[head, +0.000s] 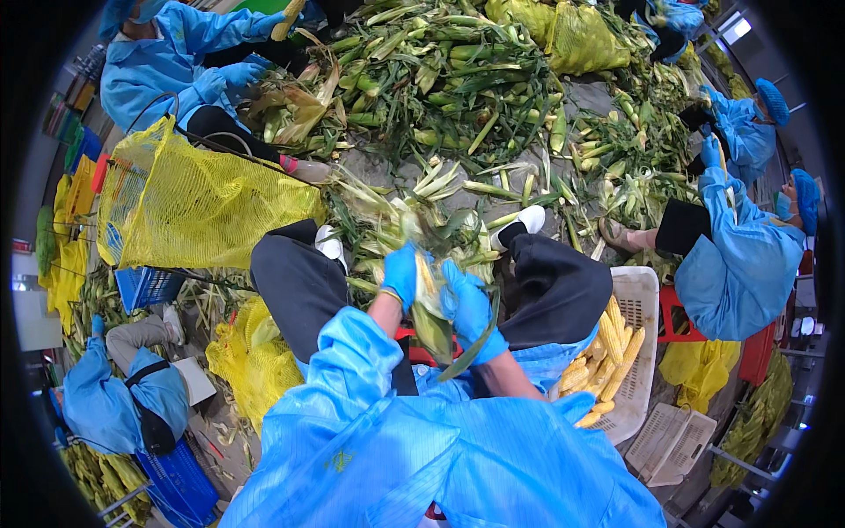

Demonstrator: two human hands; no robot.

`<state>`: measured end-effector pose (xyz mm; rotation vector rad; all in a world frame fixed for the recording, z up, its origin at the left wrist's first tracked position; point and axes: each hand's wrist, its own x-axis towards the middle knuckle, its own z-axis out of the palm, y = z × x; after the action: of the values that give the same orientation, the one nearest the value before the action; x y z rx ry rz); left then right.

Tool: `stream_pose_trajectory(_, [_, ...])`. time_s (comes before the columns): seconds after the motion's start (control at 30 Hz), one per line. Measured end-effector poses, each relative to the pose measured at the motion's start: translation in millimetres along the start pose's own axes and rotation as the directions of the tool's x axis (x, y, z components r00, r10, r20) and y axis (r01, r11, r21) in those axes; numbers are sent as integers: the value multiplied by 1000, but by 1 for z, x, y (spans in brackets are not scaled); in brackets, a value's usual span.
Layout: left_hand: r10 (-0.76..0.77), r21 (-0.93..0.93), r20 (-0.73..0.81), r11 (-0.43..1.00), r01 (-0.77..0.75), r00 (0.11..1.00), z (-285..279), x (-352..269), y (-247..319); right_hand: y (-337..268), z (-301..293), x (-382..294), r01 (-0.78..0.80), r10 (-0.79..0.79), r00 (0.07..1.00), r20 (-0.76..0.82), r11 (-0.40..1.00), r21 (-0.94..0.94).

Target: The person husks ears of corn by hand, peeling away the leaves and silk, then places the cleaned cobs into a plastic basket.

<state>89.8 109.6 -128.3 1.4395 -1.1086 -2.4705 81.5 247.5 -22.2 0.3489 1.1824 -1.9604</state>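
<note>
Between my knees, both hands are on one partly husked ear of corn [427, 280], whose pale yellow kernels show. My left hand [401, 272], in a blue glove, is closed around the ear. My right hand [470, 310], also gloved in blue, grips the green husk [432, 333] peeled down along the ear's side. A long green leaf hangs by my right wrist. Husked ears [610, 350] lie in a white plastic crate [637, 396] at my right side. Loose husks [436, 181] are strewn on the floor around my white shoes.
A large heap of unhusked corn [455, 79] lies ahead. A yellow mesh sack [211, 198] on a metal frame stands at left, another yellow sack [254, 356] beside my left leg. Several co-workers in blue smocks sit around, one close at right [739, 257]. An empty white crate [670, 442] lies behind right.
</note>
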Motion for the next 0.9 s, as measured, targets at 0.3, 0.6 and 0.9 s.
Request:
stream_pose_trajectory(0.3, [59,-237,-28,969,-64,998,3,39,86,-57,43,-86,174,-165,977,-136,983,58])
stream_pose_trajectory(0.6, [399,-245,-221,861,-447,890,-128,63,170,-95,-22,-82,380,-310,885,-347,912,155])
stream_pose_trajectory(0.9, [319,-413,368,898,-154,873,-24,-61,175,-74,-7,52,235,-372,867,332,-282,-930])
